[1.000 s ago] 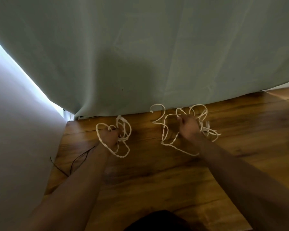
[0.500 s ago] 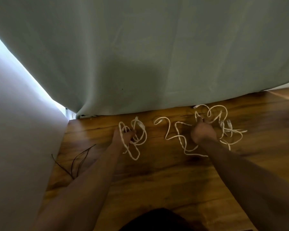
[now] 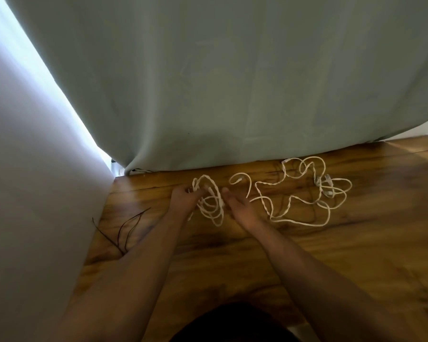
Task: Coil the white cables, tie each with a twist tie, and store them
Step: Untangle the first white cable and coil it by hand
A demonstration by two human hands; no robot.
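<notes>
Wooden table [image 3: 232, 262], both forearms reaching out. Thin dark twist ties [image 3: 124, 230] lie near the left edge, untouched. Left hand [image 3: 183, 201] has its fingers curled round the small cable [image 3: 211, 206], which is bunched in loose loops. Right hand [image 3: 240, 211] is flat with straight fingers just beside the loops; touching or not, hard to say. Long cable [image 3: 294, 201] sprawls to the right, free. Both look light, limp and springy: best pinched where the loops cross. Curtain [image 3: 232, 82] behind.
</notes>
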